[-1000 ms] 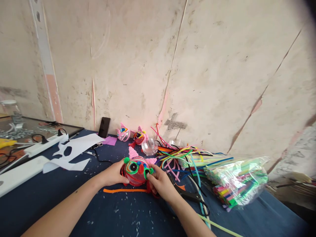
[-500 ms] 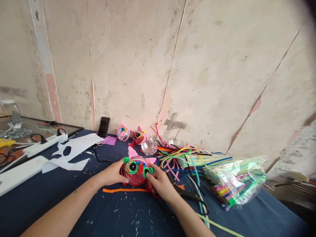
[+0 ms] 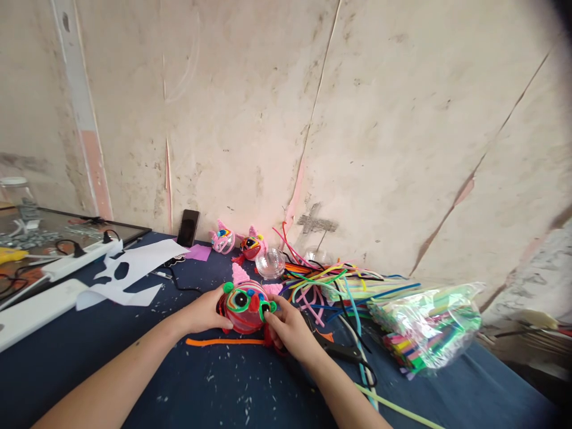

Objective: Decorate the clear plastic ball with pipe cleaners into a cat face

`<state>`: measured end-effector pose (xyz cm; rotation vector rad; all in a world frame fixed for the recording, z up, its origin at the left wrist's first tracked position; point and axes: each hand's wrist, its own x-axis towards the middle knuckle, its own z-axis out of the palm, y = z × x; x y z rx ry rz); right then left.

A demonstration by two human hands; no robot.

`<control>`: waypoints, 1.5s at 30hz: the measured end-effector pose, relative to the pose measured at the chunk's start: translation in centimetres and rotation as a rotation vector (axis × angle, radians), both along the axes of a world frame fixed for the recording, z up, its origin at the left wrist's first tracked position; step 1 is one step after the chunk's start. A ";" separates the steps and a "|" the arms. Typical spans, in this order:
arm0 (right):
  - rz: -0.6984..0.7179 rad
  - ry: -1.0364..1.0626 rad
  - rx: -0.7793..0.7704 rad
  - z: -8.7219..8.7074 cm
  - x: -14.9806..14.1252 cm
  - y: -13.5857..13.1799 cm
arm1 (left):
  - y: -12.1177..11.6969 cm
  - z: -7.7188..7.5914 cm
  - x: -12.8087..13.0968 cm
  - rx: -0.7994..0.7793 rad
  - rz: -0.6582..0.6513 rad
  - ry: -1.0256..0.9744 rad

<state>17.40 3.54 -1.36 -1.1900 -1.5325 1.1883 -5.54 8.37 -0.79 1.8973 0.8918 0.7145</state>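
Between my two hands is a round, clear ball ornament [image 3: 243,319] decorated with pipe cleaners, with pink ears, green-ringed black eyes and a red nose. My left hand [image 3: 209,311] wraps around its left side, thumb at the front. At its right side, my right hand [image 3: 288,325] holds the ball with thumb and fingers by the right eye. An orange pipe cleaner [image 3: 223,342] lies on the dark blue cloth just below the ball. Black-handled scissors [image 3: 344,351] rest to the right of my right hand, partly hidden by it.
Two similar decorated balls [image 3: 222,239] stand by the wall near a clear plastic shell [image 3: 270,264]. Loose pipe cleaners [image 3: 339,280] and a plastic bag of them [image 3: 429,328] lie right. Cut white paper [image 3: 134,271], a phone [image 3: 188,227] and a power strip [image 3: 83,259] are left.
Both hands keep their hold on the ball, which has barely shifted. The right thumb and fingers have moved slightly at the right eye.
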 end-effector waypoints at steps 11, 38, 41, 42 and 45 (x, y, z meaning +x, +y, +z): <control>0.004 0.015 0.001 0.2 0.0 -0.1 | 0.0 0.1 0.0 -0.007 0.008 -0.012; -0.028 0.212 -0.075 0.3 0.0 0.0 | 0.4 0.0 -0.3 -0.077 -0.017 -0.042; -0.017 0.223 -0.082 0.6 0.0 -0.2 | 0.9 -0.2 -0.6 -0.097 -0.039 -0.056; -0.009 0.218 -0.080 0.8 -0.1 -0.2 | 1.0 -0.3 -0.7 -0.098 -0.046 -0.060; 0.004 0.191 -0.077 1.0 -0.1 -0.3 | 1.2 -0.3 -0.8 -0.113 -0.050 -0.062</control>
